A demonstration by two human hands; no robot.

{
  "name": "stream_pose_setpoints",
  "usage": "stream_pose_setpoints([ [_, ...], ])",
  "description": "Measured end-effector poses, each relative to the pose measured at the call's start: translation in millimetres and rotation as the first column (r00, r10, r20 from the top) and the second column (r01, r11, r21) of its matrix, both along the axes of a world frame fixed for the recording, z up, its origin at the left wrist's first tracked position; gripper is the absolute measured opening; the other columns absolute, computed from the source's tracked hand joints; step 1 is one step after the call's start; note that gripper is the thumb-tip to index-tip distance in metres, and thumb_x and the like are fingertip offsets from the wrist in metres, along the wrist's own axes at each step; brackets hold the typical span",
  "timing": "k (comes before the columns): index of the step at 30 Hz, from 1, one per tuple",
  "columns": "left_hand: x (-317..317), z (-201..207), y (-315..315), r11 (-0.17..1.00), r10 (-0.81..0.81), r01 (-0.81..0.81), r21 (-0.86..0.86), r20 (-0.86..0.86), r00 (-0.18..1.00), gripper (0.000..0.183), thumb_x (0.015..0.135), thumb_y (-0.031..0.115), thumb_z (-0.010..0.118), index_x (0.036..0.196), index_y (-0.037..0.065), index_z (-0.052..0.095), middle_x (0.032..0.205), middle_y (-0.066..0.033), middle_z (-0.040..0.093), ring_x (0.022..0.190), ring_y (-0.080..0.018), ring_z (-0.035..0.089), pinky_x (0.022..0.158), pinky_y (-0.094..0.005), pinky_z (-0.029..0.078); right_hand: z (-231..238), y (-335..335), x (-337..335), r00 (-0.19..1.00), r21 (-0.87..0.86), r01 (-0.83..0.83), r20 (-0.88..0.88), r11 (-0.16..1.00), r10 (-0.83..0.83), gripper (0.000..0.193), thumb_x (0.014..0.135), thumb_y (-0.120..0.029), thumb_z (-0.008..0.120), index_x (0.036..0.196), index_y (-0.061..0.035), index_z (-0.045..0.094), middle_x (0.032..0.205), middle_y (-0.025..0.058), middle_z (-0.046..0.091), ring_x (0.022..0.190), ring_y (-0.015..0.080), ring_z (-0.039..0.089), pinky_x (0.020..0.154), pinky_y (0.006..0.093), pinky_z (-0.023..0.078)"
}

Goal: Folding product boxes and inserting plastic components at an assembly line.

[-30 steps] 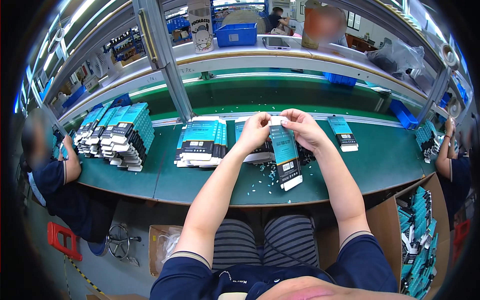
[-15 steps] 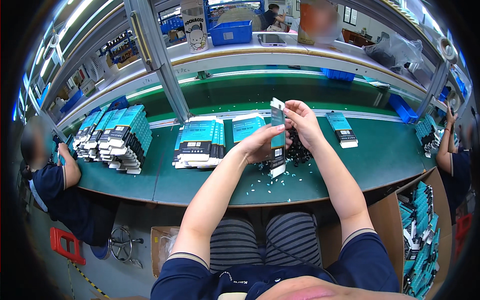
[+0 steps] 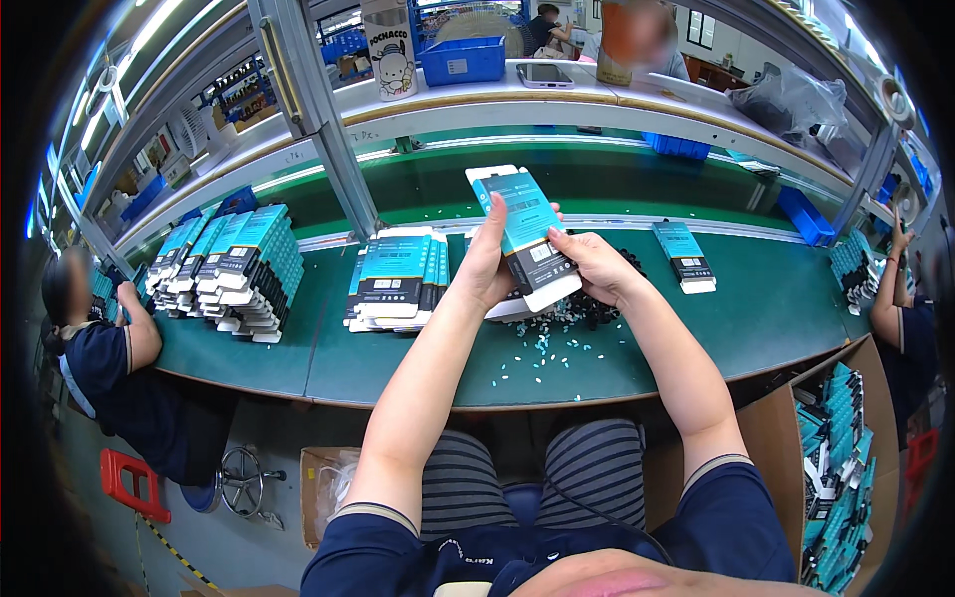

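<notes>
Both my hands grip a flat teal-and-black carton (image 3: 527, 224) held tilted above the table, its white end flaps sticking out at top and bottom. My left hand (image 3: 485, 261) clasps its left edge, thumb along the front. At the lower right, my right hand (image 3: 600, 267) pinches it with the thumb on the face. Under the hands lies a heap of small black pieces (image 3: 629, 261), partly hidden, with teal and white scraps (image 3: 542, 348) strewn in front. A stack of similar cartons (image 3: 393, 279) is left of my hands; one single carton (image 3: 683, 254) lies to their right.
More stacked cartons (image 3: 244, 264) fill the table's left side, by a co-worker (image 3: 109, 348). A large cardboard box (image 3: 776, 418) of teal-and-black cartons stands at my right. A metal upright (image 3: 343, 189) and a shelf (image 3: 477, 107) with a blue bin (image 3: 463, 62) rise beyond the table.
The carton, seen edge-on and upright before, has turned its printed face toward me and leans. My left hand has shifted to its left edge, my right hand down to its lower right.
</notes>
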State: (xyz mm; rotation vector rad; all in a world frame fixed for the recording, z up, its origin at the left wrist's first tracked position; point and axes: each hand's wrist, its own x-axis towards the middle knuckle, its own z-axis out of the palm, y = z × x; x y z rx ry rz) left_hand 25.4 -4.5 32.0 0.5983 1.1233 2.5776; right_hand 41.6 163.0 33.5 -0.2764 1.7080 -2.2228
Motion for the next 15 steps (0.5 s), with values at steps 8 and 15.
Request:
stream_pose_setpoints([
  [8, -15, -14, 3, 0.968, 0.248, -0.233, -0.096, 0.182, 0.952, 0.052, 0.095, 0.042, 0.051, 0.118, -0.004, 0.052, 0.108, -0.0155, 0.062, 0.094, -0.023, 0.065, 0.079, -0.0358, 0.055, -10, 6, -13, 0.995, 0.301, 0.006, -0.097, 0.954, 0.024, 0.041, 0.09, -0.035, 0.063, 0.093, 0.0057, 0.067, 0.084, 0.0082, 0.068, 0.076, 0.0097, 0.06, 0.072, 0.0236, 0.047],
  [15, 9, -8, 28, 0.829, 0.489, -0.522, -0.198, -0.194, 0.85, 0.047, 0.097, 0.015, 0.051, 0.139, 0.009, 0.033, 0.102, -0.0173, 0.064, 0.09, -0.0159, 0.062, 0.078, -0.0285, 0.049, -16, -7, -12, 0.897, -0.157, 0.247, -0.337, 0.956, -0.287, 0.037, 0.094, -0.018, 0.058, 0.125, 0.0008, 0.05, 0.108, 0.0085, 0.062, 0.095, 0.0108, 0.058, 0.083, 0.0259, 0.047],
])
